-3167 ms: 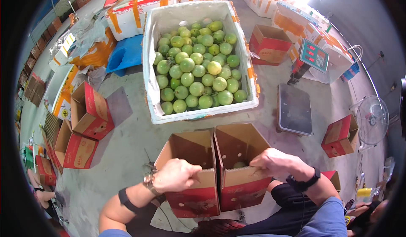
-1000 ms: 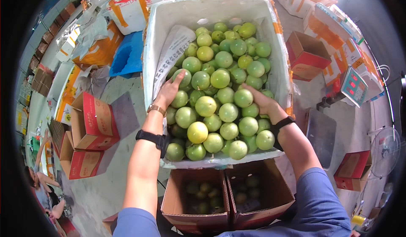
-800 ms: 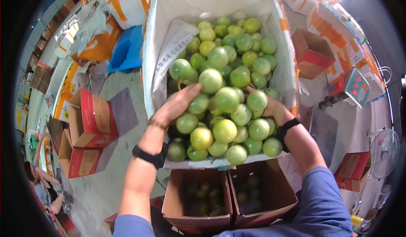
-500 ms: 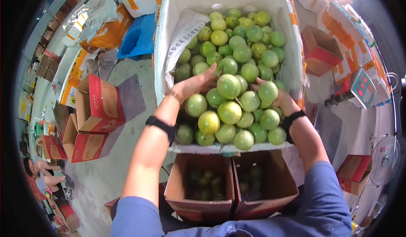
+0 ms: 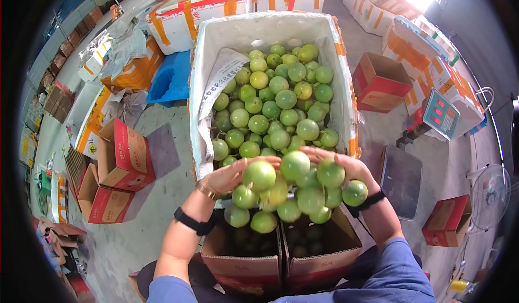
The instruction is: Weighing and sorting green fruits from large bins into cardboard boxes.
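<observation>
My left hand (image 5: 230, 176) and my right hand (image 5: 350, 166) are cupped around a heap of round green passion fruits (image 5: 311, 199), some yellowish, between my palms and wrists. The heap is over the near rim of a large white foam box (image 5: 275, 28), partly above two open cardboard cartons. Many more passion fruits (image 5: 279, 85) lie in the foam box, beside a printed white sheet (image 5: 220, 76) along its left wall. Dim fruits show inside the left carton (image 5: 243, 268) and the right carton (image 5: 323, 260). The held fruits hide parts of my fingers.
Red-and-brown cartons (image 5: 130, 152) stand on the floor at left; another carton (image 5: 381, 84) is at right. A scale with a lit display (image 5: 441, 114) and a fan (image 5: 491, 195) stand farther right. Taped foam boxes (image 5: 203, 11) line the back. Another person (image 5: 54, 243) shows at the left edge.
My hands have gathered a heap of passion fruits from the foam box and drawn it toward me, over the near rim. The view has shifted, showing more of the back.
</observation>
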Demonstrator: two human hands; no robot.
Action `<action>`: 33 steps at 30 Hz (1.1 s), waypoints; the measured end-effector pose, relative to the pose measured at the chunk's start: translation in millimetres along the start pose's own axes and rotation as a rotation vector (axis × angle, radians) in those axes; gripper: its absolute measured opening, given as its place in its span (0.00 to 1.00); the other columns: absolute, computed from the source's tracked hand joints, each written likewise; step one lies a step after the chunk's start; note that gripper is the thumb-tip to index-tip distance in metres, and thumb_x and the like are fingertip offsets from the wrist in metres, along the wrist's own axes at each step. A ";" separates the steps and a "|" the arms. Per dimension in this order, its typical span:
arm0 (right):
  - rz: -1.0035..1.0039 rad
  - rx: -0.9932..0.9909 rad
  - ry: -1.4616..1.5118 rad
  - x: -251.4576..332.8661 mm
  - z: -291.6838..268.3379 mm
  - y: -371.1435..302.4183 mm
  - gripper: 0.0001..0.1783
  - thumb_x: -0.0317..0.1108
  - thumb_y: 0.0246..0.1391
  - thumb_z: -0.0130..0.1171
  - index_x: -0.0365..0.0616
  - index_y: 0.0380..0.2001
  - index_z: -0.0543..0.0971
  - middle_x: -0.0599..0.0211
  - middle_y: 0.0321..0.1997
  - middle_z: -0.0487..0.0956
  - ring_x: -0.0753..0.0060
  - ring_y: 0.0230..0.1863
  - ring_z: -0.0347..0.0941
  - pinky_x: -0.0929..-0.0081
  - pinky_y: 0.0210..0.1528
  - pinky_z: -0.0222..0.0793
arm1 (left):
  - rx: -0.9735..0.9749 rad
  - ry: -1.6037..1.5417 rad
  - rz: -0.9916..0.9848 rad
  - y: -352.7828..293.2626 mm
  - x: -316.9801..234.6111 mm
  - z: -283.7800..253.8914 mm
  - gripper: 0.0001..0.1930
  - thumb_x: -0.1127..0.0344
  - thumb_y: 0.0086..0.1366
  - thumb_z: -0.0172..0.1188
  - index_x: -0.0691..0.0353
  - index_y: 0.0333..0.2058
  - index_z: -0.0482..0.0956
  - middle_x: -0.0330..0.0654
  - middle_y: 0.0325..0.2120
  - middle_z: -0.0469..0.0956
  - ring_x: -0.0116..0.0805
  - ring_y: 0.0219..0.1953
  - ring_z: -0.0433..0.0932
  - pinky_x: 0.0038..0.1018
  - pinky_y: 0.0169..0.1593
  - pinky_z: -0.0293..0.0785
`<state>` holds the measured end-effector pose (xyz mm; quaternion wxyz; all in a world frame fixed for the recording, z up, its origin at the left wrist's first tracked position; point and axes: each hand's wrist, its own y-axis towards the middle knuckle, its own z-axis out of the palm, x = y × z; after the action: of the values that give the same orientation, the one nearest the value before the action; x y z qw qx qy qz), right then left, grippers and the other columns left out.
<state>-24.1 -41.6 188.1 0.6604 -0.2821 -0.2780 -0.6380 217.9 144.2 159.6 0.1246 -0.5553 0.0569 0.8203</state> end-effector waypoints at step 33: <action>0.597 -0.793 -1.507 -2.9 -107.7 56.4 0.48 0.70 0.50 0.44 0.43 0.63 0.61 0.40 0.62 0.63 0.45 0.63 0.61 0.62 0.64 0.56 | -0.751 1.123 -0.672 52.4 -17.6 -131.2 0.57 0.27 0.48 0.55 0.79 0.59 0.56 0.67 0.55 0.64 0.54 0.60 0.64 0.33 0.62 0.59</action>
<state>33.0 -116.4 111.1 0.2955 -0.8930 -0.3116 -0.1351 327.8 60.9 124.1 0.1228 -0.8825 -0.3441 0.2960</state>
